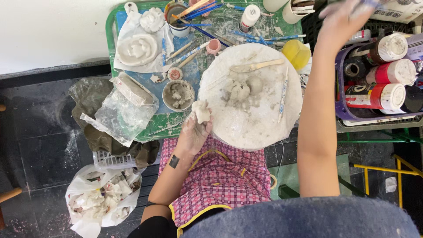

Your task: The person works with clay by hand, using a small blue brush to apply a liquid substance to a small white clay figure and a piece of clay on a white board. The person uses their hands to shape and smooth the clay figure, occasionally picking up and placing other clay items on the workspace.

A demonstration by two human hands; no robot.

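Dark stone floor surrounds a green surface (111, 39) crowded with clay tools, and a round white board (264, 128) dusted with clay sits at its near edge, over a lap in a pink checked apron (220, 176). At about seven o'clock from the board's middle, the left hand (194, 132) rises from the lap with its wrist bent upward, its fingers (203, 125) curled shut around a pale clay lump (202, 111) held just over the board's rim. The right arm stretches straight out across the board toward one o'clock; the right hand (341, 20) is raised over a purple basket (340, 83) and blurred, so I cannot tell whether its fingers are together or apart, nor what the bluish thing at them is. That basket holds paint bottles (379, 94) lying on their sides with white caps. At nine o'clock from the board stands a small bowl (178, 94) holding wet clay scraps. At eleven o'clock, a cup (177, 20) is stuffed with blue-handled brushes. On the floor at eight o'clock, a white bag (83, 194) holds dried clay pieces.
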